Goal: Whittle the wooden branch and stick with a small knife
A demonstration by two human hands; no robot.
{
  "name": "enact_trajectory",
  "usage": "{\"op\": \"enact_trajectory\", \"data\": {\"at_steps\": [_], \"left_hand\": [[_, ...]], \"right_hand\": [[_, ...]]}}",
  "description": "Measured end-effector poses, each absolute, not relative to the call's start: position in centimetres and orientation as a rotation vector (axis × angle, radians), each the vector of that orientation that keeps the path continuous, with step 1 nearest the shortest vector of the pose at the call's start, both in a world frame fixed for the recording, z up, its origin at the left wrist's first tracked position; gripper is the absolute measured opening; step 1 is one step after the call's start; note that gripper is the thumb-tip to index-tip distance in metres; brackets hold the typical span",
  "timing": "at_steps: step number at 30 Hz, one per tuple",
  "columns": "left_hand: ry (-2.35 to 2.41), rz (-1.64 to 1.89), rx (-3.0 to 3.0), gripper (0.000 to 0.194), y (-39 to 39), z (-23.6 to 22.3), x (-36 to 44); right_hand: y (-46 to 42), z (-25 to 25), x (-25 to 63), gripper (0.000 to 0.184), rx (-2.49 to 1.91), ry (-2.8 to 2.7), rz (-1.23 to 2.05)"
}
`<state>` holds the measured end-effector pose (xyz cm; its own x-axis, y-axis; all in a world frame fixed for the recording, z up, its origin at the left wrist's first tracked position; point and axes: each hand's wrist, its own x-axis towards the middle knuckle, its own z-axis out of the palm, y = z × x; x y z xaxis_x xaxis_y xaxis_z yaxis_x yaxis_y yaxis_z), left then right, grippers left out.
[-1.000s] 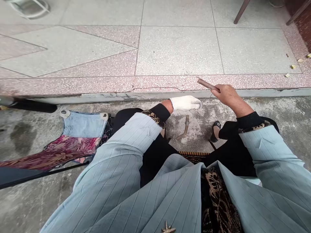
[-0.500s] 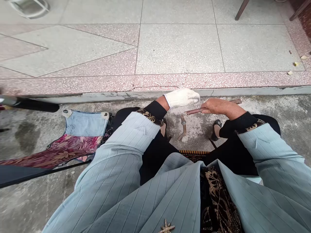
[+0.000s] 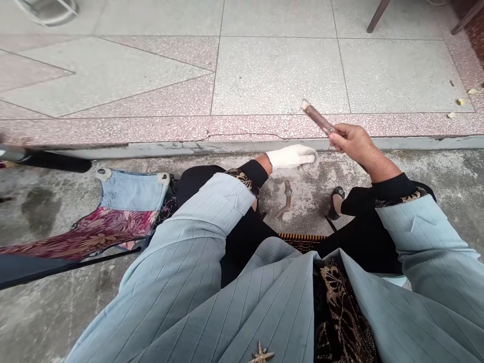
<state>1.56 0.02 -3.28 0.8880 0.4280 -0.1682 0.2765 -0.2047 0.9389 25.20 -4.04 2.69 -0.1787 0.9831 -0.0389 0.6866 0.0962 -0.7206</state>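
My right hand (image 3: 353, 146), bare, is closed round a brown stick (image 3: 317, 118) with a pale end. The stick slants up and left over the step edge, and its other end is hidden behind the hand. To the left, my left hand (image 3: 293, 157) wears a white knitted glove with greyish fingertips. Its fingers are curled in just above the ground; whatever they may hold is hidden. Below the glove, between my feet, a bent piece of brown branch (image 3: 288, 194) with a knot lies on the concrete.
A low step edge (image 3: 181, 148) runs across, with terrazzo tiles (image 3: 280, 75) beyond it. At left are a denim and red floral fabric seat (image 3: 132, 191) and a dark rod (image 3: 56, 160). Furniture legs (image 3: 378, 16) stand at the top right. My shoe (image 3: 337, 201) is near the branch.
My right hand has lifted the stick and swung its pale end up, away from the gloved hand. My left hand has shifted slightly right and down, fingers still curled.
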Motion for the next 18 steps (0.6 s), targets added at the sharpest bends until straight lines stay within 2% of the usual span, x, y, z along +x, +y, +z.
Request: {"op": "enact_trajectory", "data": {"at_steps": [3, 6, 10, 13, 18], "left_hand": [[0.492, 0.022, 1.91, 0.038, -0.8, -2.9, 2.1], [0.487, -0.093, 2.157, 0.034, -0.7, -2.1, 1.9], [0.489, -0.139, 2.365, 0.029, -0.4, -1.3, 1.4], [0.54, -0.135, 2.43, 0.027, -0.2, -0.9, 1.1], [0.778, -0.068, 2.598, 0.027, 0.9, 0.0, 0.7]], "right_hand": [[-3.2, 2.0, 25.7, 0.017, -1.839, -1.81, 0.79], [-2.8, 1.7, 25.6, 0.017, -2.082, -1.96, 0.618], [-3.0, 1.2, 24.5, 0.03, -2.243, -2.382, 0.487], [-3.6, 0.6, 23.1, 0.037, -2.22, -2.715, 0.461], [-4.5, 0.3, 22.0, 0.029, -1.881, -3.007, 0.716]]}}
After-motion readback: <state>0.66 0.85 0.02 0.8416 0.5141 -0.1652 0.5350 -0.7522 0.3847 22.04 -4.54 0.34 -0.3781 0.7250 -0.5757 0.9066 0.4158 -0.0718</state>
